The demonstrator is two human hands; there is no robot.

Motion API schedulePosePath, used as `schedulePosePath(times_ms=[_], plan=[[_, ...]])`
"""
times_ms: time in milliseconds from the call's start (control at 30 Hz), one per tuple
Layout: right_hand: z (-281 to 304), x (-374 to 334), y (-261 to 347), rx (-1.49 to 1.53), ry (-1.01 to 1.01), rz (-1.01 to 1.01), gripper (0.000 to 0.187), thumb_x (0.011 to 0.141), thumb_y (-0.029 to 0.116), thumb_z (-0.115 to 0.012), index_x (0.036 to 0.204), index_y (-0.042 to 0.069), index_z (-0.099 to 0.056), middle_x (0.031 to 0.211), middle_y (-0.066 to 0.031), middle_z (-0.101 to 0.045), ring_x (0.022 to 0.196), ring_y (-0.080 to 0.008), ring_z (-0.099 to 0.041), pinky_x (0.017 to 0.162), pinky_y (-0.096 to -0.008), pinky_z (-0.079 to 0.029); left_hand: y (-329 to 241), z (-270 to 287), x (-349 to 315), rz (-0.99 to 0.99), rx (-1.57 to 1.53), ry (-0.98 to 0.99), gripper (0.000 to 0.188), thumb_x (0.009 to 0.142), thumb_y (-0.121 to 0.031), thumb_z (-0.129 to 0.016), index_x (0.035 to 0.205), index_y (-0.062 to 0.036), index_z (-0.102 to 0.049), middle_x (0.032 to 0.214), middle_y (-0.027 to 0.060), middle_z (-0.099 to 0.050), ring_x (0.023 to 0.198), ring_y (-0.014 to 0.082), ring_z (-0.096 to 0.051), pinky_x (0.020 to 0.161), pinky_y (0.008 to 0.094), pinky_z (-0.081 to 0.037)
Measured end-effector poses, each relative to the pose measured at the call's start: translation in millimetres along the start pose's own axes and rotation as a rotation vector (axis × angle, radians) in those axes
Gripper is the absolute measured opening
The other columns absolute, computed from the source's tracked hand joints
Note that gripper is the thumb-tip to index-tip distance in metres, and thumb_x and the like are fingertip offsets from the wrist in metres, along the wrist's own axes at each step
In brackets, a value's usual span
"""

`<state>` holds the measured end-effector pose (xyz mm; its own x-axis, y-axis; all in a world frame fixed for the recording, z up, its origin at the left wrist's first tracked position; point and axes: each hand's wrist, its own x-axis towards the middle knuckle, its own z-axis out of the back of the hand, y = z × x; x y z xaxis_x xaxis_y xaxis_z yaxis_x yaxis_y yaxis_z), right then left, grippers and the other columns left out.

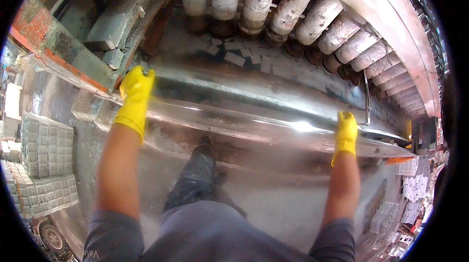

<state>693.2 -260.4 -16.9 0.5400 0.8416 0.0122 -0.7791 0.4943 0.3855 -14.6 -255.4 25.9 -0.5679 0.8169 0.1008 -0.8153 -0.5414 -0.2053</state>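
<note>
Hands, left (135,91) and right (346,127), apparently grip the long steel trough's rim (234,118).

The left glove (134,97) and right glove (346,132) look like smooth yellow rubber, faintly glossy; the tray (254,122) they hold seems clear, glossy plastic or glass, catching bright glints; the rollers (317,17) are rough, crusted and matt, with pale deposit over rusty patches; the frame (53,42) is worn metal with flaking orange paint; the trousers (215,232) are matt grey cloth; the boot (195,176) is dark, wet-looking and shiny.
</note>
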Motion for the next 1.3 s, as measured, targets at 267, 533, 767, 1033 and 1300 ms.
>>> schedulePosePath(times_ms=[267, 533, 767, 1033, 1300], plan=[[-3, -27, -20, -0.007, -0.030, 0.005, 0.044, 0.092, 0.040, -0.070, 0.123, 0.008, -0.065, 0.096, -0.0155, -0.073, 0.065, -0.0308, -0.072, 0.052, -0.0413, -0.057, 20, 0, -20, -0.052, -0.010, -0.067, 0.050, 0.085, -0.052, -0.067, 0.112, -0.0097, -0.069, 0.113, 0.0171, -0.072, 0.108, 0.0364, -0.067, 0.091, 0.0462, -0.052], [3, -55, -27, -0.011, -0.026, -0.018, 0.044, 0.093, 0.039, -0.069, 0.122, 0.007, -0.065, 0.100, -0.0184, -0.072, 0.065, -0.0338, -0.072, 0.054, -0.0423, -0.059, 38, -2, -31, -0.078, -0.023, -0.067, 0.048, 0.084, -0.050, -0.067, 0.109, -0.0094, -0.069, 0.112, 0.0176, -0.072, 0.105, 0.0368, -0.068, 0.089, 0.0463, -0.053], [8, -72, -26, -0.051, -0.031, -0.018, 0.045, 0.093, 0.041, -0.068, 0.123, 0.007, -0.066, 0.099, -0.0183, -0.073, 0.067, -0.0339, -0.073, 0.057, -0.0418, -0.058, 50, -4, -38, -0.069, -0.004, -0.073, 0.048, 0.086, -0.051, -0.067, 0.111, -0.0106, -0.069, 0.111, 0.0175, -0.072, 0.105, 0.0368, -0.068, 0.089, 0.0462, -0.053], [6, -85, -24, -0.093, -0.055, 0.013, 0.044, 0.091, 0.041, -0.070, 0.119, 0.007, -0.068, 0.100, -0.0179, -0.073, 0.080, -0.0332, -0.074, 0.066, -0.0425, -0.058, 61, 1, -49, -0.079, 0.000, -0.093, 0.048, 0.086, -0.051, -0.066, 0.111, -0.0110, -0.069, 0.112, 0.0177, -0.072, 0.106, 0.0377, -0.068, 0.090, 0.0477, -0.052], [8, -88, -30, -0.042, -0.047, -0.016, 0.045, 0.091, 0.041, -0.069, 0.119, 0.007, -0.068, 0.101, -0.0174, -0.073, 0.079, -0.0328, -0.073, 0.066, -0.0424, -0.058, 58, 4, -51, -0.078, 0.012, -0.105, 0.048, 0.086, -0.052, -0.065, 0.110, -0.0105, -0.070, 0.109, 0.0191, -0.072, 0.105, 0.0377, -0.068, 0.089, 0.0471, -0.052]])
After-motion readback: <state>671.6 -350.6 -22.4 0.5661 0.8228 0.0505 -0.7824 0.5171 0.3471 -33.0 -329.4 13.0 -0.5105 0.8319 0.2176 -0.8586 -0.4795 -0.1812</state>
